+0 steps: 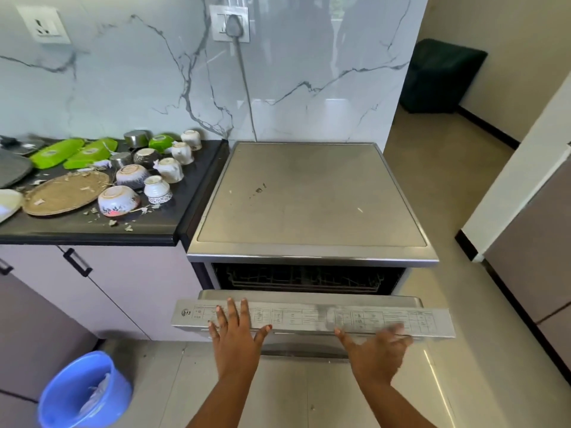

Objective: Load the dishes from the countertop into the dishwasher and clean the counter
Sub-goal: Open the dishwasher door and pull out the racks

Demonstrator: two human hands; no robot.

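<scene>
Nearest, the left hand (235,327) lies flat, fingers spread, on the top edge of the dishwasher door (312,318); the right hand (378,344) is open against the same edge, blurred, clamping nothing. The door hangs part open, its long edge running left to right across both hands, with the rack (306,278) dark behind. The dishes (136,174) sit on the countertop (92,230), far left, nearer the left hand.

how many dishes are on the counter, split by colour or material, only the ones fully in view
White ceramic cups: 4, e.g.
Patterned ceramic bowls: 3, e.g.
Green plastic dishes: 3, e.g.
Steel vessels: 2, e.g.
Round brown tray: 1
Total: 13. More dishes are cut off at the left edge and not counted.
</scene>
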